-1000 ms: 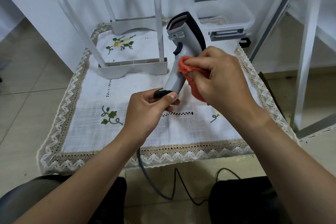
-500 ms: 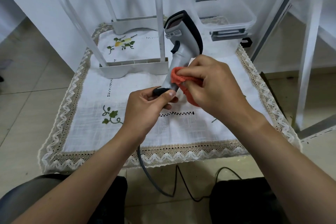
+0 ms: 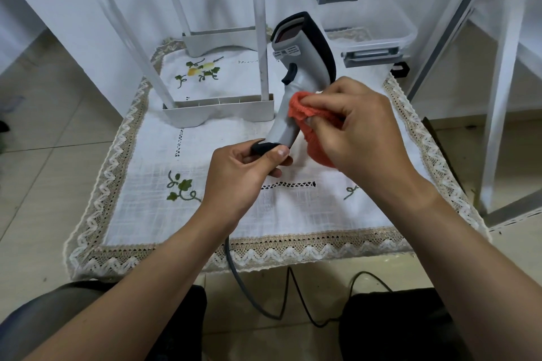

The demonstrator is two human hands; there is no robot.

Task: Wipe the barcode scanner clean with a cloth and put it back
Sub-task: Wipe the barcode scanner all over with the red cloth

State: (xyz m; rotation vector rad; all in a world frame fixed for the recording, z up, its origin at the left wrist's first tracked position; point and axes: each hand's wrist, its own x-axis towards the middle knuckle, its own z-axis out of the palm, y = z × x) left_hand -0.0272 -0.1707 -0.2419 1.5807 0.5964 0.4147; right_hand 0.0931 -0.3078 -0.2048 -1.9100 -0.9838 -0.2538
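barcode scanner (image 3: 305,67) tilted up, left hand (image 3: 240,173) fingers (image 3: 280,152) pinching its black base, right hand (image 3: 363,132) fingers (image 3: 322,102) clamping orange cloth (image 3: 302,110) on the grip, cloth's higher up now

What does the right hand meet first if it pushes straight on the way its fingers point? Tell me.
The grey plastic barcode scanner: the right hand pinches the orange knitted cloth against its handle, fingers pointing left in the picture, so the handle blocks at once. Depth is hard to judge.
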